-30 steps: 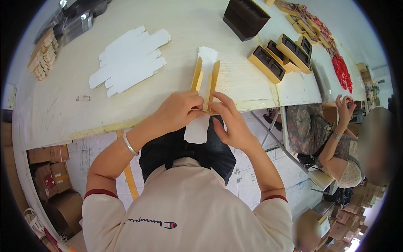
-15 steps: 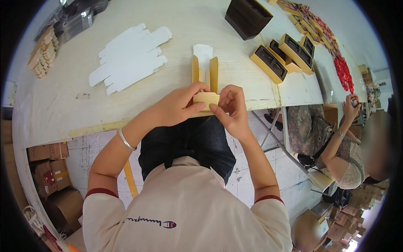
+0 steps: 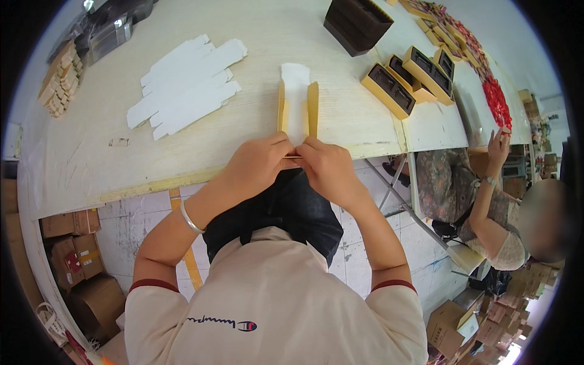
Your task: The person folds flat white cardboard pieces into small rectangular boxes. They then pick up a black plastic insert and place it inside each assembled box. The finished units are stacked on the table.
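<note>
a person in a cream t-shirt [image 3: 286,304] works at the edge of a pale table [image 3: 182,152], the left hand [image 3: 267,157] and right hand [image 3: 325,168] meeting to pinch the near end of a partly folded gold carton [image 3: 296,91]. the carton lies on the table with its white inside up, stretching toward twelve o'clock from the hands, its two long gold walls raised. seen from the hands, flat white carton blanks [image 3: 188,85] lie at ten o'clock, while a dark brown stack [image 3: 358,27] stands at one o'clock and gold boxes with dark inserts [image 3: 387,91] cluster at two. a red heap [image 3: 497,104] lies between two and three o'clock; near it, at three, a co-worker's hand [image 3: 499,146] is raised. a silver bracelet [image 3: 192,218] circles the left wrist.
</note>
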{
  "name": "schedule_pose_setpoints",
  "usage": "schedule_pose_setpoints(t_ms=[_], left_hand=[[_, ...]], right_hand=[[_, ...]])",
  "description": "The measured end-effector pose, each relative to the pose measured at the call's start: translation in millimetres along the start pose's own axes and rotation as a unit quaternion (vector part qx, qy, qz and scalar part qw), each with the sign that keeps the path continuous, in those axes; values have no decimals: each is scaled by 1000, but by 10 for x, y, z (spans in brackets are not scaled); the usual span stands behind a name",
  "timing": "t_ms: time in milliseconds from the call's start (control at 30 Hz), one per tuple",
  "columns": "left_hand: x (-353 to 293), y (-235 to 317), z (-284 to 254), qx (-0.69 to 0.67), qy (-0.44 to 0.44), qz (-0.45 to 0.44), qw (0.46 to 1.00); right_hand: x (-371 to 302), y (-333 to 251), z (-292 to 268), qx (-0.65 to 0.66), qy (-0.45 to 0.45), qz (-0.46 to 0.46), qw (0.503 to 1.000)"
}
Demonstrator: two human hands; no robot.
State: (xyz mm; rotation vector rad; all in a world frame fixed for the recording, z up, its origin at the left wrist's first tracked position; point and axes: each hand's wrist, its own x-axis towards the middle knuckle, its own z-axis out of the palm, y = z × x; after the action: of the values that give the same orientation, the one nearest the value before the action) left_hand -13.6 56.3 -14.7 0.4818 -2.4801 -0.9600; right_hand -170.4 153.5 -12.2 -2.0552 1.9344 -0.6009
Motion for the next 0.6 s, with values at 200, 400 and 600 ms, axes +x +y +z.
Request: schedule_pose_setpoints(t_ms=[200, 400, 600], left_hand=[[207, -253, -469, 71, -191, 66, 977], [193, 170, -329, 291, 28, 133, 947], [-36, -48, -267, 160, -75, 29, 984]], right_hand=[[38, 253, -322, 10, 101, -68, 993], [12, 243, -120, -18, 111, -27, 993], [-177, -182, -316, 199, 74, 3, 977]])
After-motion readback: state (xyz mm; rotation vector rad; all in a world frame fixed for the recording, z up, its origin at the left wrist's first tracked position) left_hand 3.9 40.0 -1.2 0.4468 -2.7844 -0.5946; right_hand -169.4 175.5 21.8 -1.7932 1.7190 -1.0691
